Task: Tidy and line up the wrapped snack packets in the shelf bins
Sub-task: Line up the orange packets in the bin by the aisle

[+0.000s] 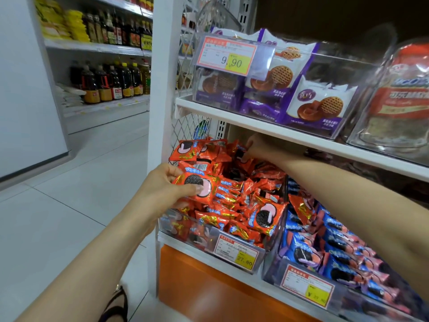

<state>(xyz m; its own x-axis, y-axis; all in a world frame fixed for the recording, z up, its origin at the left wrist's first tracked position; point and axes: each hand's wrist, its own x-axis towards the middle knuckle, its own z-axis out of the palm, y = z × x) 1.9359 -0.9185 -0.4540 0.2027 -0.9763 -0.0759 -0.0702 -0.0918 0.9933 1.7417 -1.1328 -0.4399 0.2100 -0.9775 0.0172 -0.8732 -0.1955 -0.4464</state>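
A clear bin (262,256) on the lower shelf is heaped with several red cookie packets (232,205) lying at all angles. My left hand (162,184) grips one red packet (197,184) at the bin's left front, thumb on top and fingers across its face. My right hand (257,147) reaches deep to the back of the same bin, under the upper shelf, and pinches a red packet (243,160) there. Its fingertips are partly hidden by the packets.
To the right stands a bin of blue cookie packets (336,252). The shelf (301,135) above carries a clear bin of purple waffle packets (320,105) and a further bin (394,101). A white upright (160,89) is on the left, with an open aisle floor (81,170).
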